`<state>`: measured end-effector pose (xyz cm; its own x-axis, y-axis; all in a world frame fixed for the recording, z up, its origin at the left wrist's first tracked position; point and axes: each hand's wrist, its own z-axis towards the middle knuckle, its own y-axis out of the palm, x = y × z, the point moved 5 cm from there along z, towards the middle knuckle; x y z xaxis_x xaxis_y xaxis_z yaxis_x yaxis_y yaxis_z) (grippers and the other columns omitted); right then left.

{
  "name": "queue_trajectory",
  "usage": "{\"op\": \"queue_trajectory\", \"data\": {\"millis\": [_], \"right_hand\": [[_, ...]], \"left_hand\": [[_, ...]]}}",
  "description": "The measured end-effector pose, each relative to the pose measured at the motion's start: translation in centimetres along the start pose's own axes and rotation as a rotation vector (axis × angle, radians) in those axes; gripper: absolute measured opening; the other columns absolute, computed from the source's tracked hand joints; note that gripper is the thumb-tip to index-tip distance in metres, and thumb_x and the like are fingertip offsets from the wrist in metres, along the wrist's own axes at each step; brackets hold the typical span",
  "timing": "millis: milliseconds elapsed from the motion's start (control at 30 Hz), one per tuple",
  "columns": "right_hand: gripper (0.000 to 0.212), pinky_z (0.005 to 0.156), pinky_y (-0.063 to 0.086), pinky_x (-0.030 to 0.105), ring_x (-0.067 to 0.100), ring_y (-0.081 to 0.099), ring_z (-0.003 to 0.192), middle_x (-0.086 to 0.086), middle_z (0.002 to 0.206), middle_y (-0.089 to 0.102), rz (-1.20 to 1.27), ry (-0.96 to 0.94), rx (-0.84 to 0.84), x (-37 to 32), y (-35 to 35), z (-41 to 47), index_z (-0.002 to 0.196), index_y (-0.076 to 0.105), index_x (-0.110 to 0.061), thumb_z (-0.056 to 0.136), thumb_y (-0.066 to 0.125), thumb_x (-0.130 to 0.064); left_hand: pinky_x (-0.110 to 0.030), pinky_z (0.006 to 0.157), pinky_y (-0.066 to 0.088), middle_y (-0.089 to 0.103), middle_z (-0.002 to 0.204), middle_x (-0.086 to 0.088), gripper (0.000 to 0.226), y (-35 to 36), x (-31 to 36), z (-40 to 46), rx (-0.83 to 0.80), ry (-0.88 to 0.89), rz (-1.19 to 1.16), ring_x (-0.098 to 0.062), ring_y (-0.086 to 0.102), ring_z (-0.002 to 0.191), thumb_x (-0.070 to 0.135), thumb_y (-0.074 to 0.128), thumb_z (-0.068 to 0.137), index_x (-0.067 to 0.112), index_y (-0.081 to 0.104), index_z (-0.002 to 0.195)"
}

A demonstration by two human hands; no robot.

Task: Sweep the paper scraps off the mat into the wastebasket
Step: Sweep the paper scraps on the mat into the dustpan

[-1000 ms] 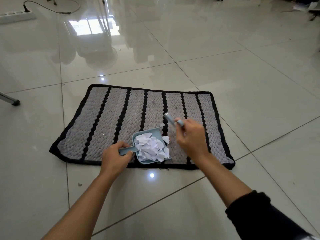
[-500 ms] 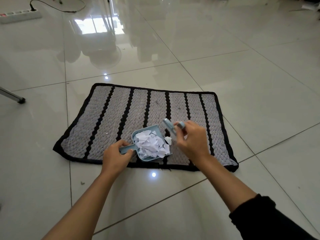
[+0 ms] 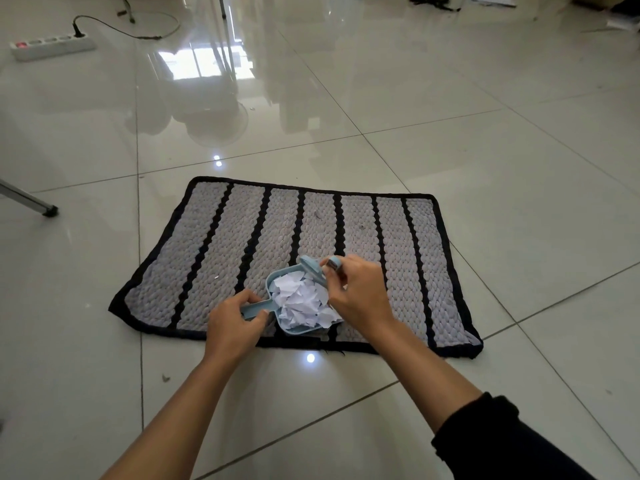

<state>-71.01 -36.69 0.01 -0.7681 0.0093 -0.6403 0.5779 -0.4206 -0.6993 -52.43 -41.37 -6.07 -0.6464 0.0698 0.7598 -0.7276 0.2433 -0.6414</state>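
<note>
A grey mat (image 3: 214, 258) with black stripes and a black border lies on the tiled floor. Near its front edge rests a small light-blue dustpan (image 3: 298, 330) heaped with white paper scraps (image 3: 303, 301). My left hand (image 3: 233, 325) grips the dustpan's handle. My right hand (image 3: 358, 294) holds a small light-blue brush (image 3: 313, 270) over the pan's far right rim, touching the scraps. A tiny white scrap (image 3: 215, 277) lies on the mat to the left of the pan. No wastebasket is in view.
Glossy white floor tiles surround the mat. A white power strip (image 3: 52, 46) with a black cable lies at the far left. A metal stand leg (image 3: 31, 200) reaches in from the left. Dark clutter sits along the far right top.
My right hand has brought the brush leftward onto the pan's rim, and the loose scrap beside the pan is now inside. The view has shifted slightly.
</note>
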Motion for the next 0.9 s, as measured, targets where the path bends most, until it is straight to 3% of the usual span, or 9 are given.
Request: {"op": "queue_trajectory", "data": {"millis": [67,200,267,367,667,733,800,900], "right_hand": [[0.016,0.043,0.047,0.036,0.023,0.055,0.05,0.014,0.06,0.064,0.053,0.031,0.006,0.3,-0.6,0.6,0.075,0.067,-0.002,0.085,0.056,-0.008],[0.011,0.043,0.049,0.036,0.025,0.057,0.051,0.015,0.062,0.064,0.048,0.056,0.093,1.3,-2.2,1.6,0.077,0.067,-0.001,0.083,0.059,-0.004],[0.012,0.045,0.05,0.039,0.025,0.056,0.052,0.014,0.062,0.064,0.025,0.064,0.065,1.7,-1.8,1.6,0.076,0.067,-0.001,0.083,0.058,-0.006],[0.012,0.047,0.052,0.042,0.024,0.058,0.055,0.013,0.064,0.065,0.037,0.054,-0.018,1.3,-0.5,1.2,0.079,0.068,-0.004,0.084,0.057,-0.008],[0.01,0.039,0.043,0.023,0.014,0.052,0.046,0.008,0.062,0.063,0.076,0.174,0.182,2.6,-3.4,1.6,0.083,0.067,-0.004,0.084,0.057,-0.004],[0.01,0.04,0.044,0.026,0.018,0.053,0.048,0.012,0.063,0.064,0.056,0.164,0.162,2.5,-3.1,0.9,0.082,0.067,-0.002,0.084,0.057,-0.002],[0.01,0.041,0.048,0.037,0.026,0.058,0.051,0.015,0.064,0.065,0.049,0.145,0.108,2.0,-1.9,0.1,0.08,0.066,-0.002,0.084,0.057,-0.004],[0.012,0.042,0.05,0.04,0.023,0.059,0.052,0.01,0.062,0.065,0.079,0.136,0.089,1.4,-0.4,-0.4,0.076,0.066,-0.007,0.084,0.058,-0.009]], "left_hand": [[-0.023,0.047,0.038,0.058,0.068,0.0,0.003,0.0,-0.1,0.0,0.002,-0.003,-0.02,-0.011,0.051,0.057,0.013,0.065,0.077,0.013,0.063,0.079],[-0.02,0.046,0.035,0.058,0.065,0.002,0.004,0.0,-0.4,0.1,-0.005,0.004,-0.047,-0.009,0.047,0.053,0.011,0.065,0.077,0.014,0.062,0.076],[-0.016,0.046,0.035,0.061,0.067,0.001,0.003,-0.1,-0.6,0.2,-0.002,-0.007,-0.07,-0.008,0.049,0.055,0.011,0.065,0.077,0.014,0.063,0.077],[-0.02,0.051,0.038,0.066,0.075,-0.004,0.004,-0.2,-1.1,0.2,-0.006,-0.027,-0.109,-0.011,0.054,0.062,0.012,0.066,0.077,0.014,0.064,0.08],[-0.028,0.058,0.044,0.067,0.079,-0.006,0.007,-1.0,-1.8,0.3,-0.031,-0.036,-0.067,-0.018,0.059,0.067,0.012,0.064,0.076,0.014,0.066,0.082],[-0.028,0.057,0.044,0.066,0.076,-0.004,0.006,-1.2,-1.7,0.3,-0.023,-0.035,-0.048,-0.014,0.057,0.065,0.012,0.064,0.075,0.014,0.066,0.08],[-0.029,0.057,0.045,0.066,0.075,-0.005,0.004,-1.4,-1.6,0.2,-0.01,-0.039,-0.027,-0.013,0.056,0.065,0.013,0.064,0.075,0.014,0.065,0.079],[-0.037,0.062,0.05,0.066,0.075,-0.007,0.006,-1.3,-1.5,0.0,0.004,-0.04,-0.01,-0.02,0.059,0.068,0.016,0.065,0.073,0.013,0.065,0.078]]}}
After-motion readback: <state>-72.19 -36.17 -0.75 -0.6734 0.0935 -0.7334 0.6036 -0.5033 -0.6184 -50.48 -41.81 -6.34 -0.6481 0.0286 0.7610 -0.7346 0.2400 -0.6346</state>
